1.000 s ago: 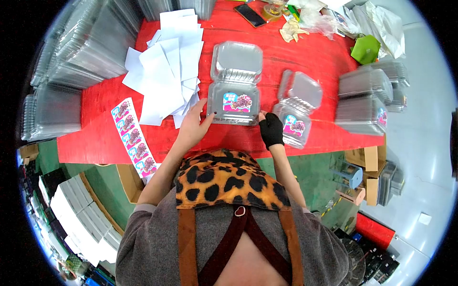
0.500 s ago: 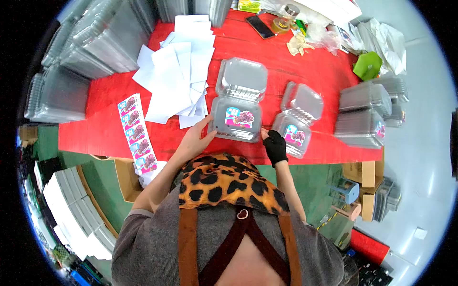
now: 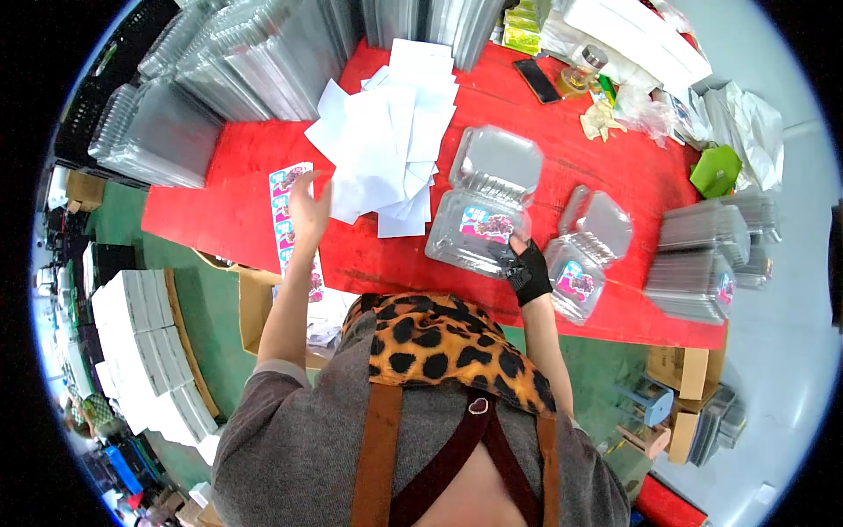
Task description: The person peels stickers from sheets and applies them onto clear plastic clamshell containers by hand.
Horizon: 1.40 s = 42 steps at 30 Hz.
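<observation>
The box (image 3: 452, 230) lies on the table just in front of you, lid flipped back away from you, with a coloured label (image 3: 488, 225) on its base. Your gloved right hand (image 3: 529, 274) is at the box's near right corner, bare fingertips on or against the edge; you are touching it there, but I cannot tell whether you are pinching it or only resting on it.

Your left hand (image 3: 309, 211) has just left the box's left side and now reaches over the strip (image 3: 286, 235) of labels. Its fingers are loosely spread, thumb well apart, and it has hold of nothing that shows; whether your fingertips meet the strip I cannot tell. So your two hands now work apart, and the box has only your right one at it.

Half a second ago both hands framed the box. Your view has swung too, so everything sits farther right in it. The second box (image 3: 589, 252), also open and labelled, remains beside your right hand, and the papers (image 3: 378, 149) still lie between strip and box.
</observation>
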Available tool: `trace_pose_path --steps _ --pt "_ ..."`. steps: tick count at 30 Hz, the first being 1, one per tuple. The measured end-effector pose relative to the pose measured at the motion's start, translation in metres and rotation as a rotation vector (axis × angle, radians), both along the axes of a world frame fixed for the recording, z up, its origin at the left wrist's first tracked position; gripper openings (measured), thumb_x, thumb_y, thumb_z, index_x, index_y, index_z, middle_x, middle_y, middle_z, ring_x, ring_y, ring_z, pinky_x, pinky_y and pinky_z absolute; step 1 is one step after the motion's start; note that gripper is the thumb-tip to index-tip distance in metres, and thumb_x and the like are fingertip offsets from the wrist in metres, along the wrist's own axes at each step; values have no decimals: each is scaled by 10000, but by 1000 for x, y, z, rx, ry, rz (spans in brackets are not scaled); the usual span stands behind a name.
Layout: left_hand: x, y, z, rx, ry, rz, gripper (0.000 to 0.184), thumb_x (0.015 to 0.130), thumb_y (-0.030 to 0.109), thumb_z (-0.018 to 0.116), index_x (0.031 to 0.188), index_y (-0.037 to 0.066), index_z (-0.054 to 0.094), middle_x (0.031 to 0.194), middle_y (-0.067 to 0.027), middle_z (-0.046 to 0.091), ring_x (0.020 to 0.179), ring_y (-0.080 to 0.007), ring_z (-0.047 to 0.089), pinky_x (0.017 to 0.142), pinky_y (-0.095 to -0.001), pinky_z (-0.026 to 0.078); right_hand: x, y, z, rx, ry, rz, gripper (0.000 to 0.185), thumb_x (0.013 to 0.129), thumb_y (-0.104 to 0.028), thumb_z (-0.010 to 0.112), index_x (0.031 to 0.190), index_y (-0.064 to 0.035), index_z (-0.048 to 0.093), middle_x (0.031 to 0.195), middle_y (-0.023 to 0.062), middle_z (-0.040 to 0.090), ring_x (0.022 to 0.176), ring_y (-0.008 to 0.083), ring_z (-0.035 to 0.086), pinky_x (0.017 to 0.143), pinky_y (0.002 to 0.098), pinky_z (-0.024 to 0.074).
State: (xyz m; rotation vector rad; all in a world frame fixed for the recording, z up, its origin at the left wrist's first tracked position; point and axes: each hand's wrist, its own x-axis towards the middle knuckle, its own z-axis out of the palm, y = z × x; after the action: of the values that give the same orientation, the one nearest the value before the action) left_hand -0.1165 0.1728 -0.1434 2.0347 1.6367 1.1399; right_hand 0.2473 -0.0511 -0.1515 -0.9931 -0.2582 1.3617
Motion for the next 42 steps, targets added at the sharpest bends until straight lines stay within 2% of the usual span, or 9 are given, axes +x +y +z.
trace_pose_path --steps 5,10,17,20,23,32,34,38,42 --pt "-73 6 -43 -100 416 541 702 647 531 775 1087 1 637 1149 -215 593 1119 -395 514 967 -465 415 -6 -9 -14 93 -317 -60 491 861 -82 612 1313 -14 431 1230 111 547 1123 237 563 974 355 456" --pt "-82 -1 -30 -294 443 659 712 571 511 831 1063 36 636 1134 -174 578 1131 -360 487 960 -469 420 -22 -15 23 192 -394 -40 574 800 25 617 1331 -6 402 1328 100 488 1180 191 497 967 311 400" --pt "-102 9 -48 -221 265 732 565 562 425 864 884 39 607 1030 -155 599 1012 -324 553 854 -452 467 29 -59 44 103 -462 -289 601 831 -195 678 1333 -34 390 1188 85 549 1018 187 578 849 320 496" --pt "-111 11 -51 -221 41 639 453 608 340 864 793 3 624 777 -128 643 715 -247 629 676 -413 505 84 -97 46 -22 -932 -343 616 857 -253 640 1373 -37 382 1196 86 561 990 184 592 749 306 517" --pt "-91 -3 -11 -200 -128 537 331 683 270 834 746 -22 692 619 -110 660 560 -165 629 552 -348 492 124 -146 26 64 -445 -476 638 862 -249 636 1397 -27 369 1166 81 570 932 178 596 688 276 504" --pt "-63 -1 34 -692 -803 47 146 870 116 684 980 21 695 909 -51 705 760 -87 642 667 -240 501 112 -172 22 -149 -170 -651 325 935 -267 557 1156 -30 575 898 33 648 653 110 571 548 248 460" --pt "-24 -20 68 -716 -882 -79 141 884 114 666 996 33 692 908 -43 704 773 -86 643 683 -236 501 131 -193 1 -74 -154 -477 397 945 -258 529 1261 -19 506 1126 100 617 954 221 603 810 354 502" --pt "27 -49 106 -779 -571 -269 196 902 203 658 992 31 686 905 -23 692 743 -70 630 650 -226 491 125 -181 -2 -57 -203 -462 447 912 -233 566 1286 0 488 1168 130 625 1019 299 630 871 417 526" --pt "70 -71 112 -799 -573 -424 231 929 242 625 976 20 670 834 -23 679 683 -69 613 604 -232 487 113 -165 26 -108 -120 -521 387 909 -257 591 1214 -21 559 1024 102 679 829 253 666 688 360 549"
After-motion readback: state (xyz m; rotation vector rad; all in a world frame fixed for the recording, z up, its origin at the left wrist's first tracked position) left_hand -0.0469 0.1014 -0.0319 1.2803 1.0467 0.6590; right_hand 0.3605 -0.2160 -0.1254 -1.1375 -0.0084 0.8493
